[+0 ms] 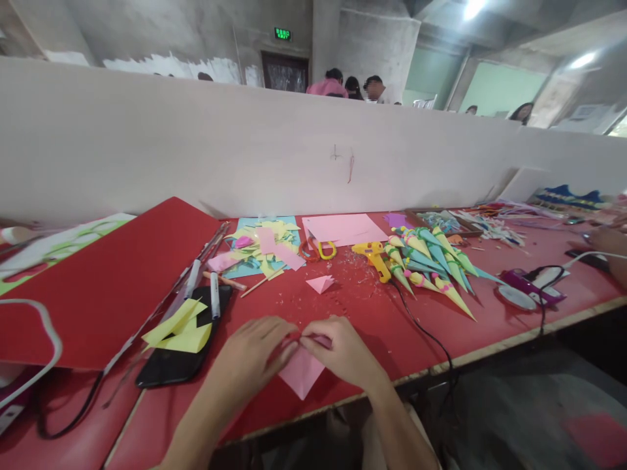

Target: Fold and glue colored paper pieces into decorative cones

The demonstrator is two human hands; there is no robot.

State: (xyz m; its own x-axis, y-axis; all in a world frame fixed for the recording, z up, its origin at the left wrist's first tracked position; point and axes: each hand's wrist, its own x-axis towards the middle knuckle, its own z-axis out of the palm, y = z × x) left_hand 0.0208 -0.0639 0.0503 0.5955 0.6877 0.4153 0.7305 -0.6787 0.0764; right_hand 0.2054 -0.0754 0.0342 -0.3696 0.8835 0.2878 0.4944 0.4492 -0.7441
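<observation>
A small pink paper square (301, 373) lies on the red table (353, 307) near its front edge. My left hand (249, 362) and my right hand (343, 352) both pinch its upper edge, fingertips meeting at the middle. A folded pink paper piece (320, 283) rests just beyond my hands. Part of the paper is hidden under my fingers.
A black phone (171, 365) with yellow paper (181, 329) and a marker (214, 295) lies left. Paper scraps (264, 248), scissors (318, 249), a yellow glue gun (375, 258) and several paper cones (431, 261) lie behind. A white partition (245, 143) stands at the back. Another person's hand (610, 245) is at the right.
</observation>
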